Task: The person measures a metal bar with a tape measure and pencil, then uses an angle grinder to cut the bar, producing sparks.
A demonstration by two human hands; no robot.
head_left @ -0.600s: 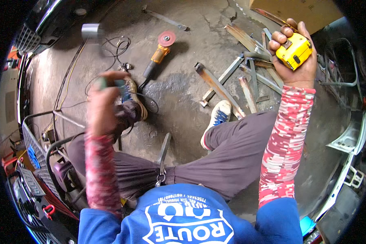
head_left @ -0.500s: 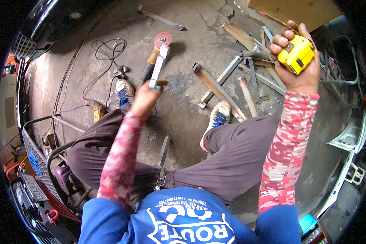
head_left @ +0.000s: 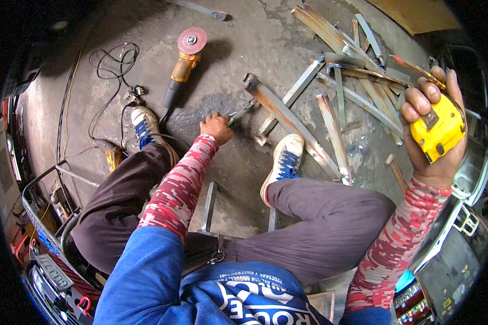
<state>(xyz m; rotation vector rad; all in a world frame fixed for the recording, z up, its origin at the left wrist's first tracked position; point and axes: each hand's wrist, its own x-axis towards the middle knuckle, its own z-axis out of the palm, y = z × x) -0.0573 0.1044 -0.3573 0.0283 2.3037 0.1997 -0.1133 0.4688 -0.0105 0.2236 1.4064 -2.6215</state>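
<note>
My right hand (head_left: pixel 434 135) is raised at the right, its fingers wrapped round a yellow tape measure (head_left: pixel 438 130). A pencil (head_left: pixel 416 69) with a reddish end sticks out between those fingers. Low over the floor in the middle, my left hand (head_left: pixel 217 129) is closed on a slim metal tool with a green part (head_left: pixel 241 112); its exact kind does not show. Just beyond that hand lies an angle grinder (head_left: pixel 182 67) with a reddish disc, body orange and black. To the right of the tool rests a rusty steel bar (head_left: pixel 290 122).
Several cut steel bars (head_left: pixel 358 103) lie in a heap at the right. A coiled black cable (head_left: pixel 116 62) and another yellow-and-black power tool (head_left: pixel 113 157) are on the left. A metal frame (head_left: pixel 38 187) stands at the left edge. My shoes (head_left: pixel 285 162) flank the work area.
My left hand has lowered and moved slightly right, and the metal tool now points toward the steel bars. The right hand has shifted right and down with the tape measure. The view has shifted too.
</note>
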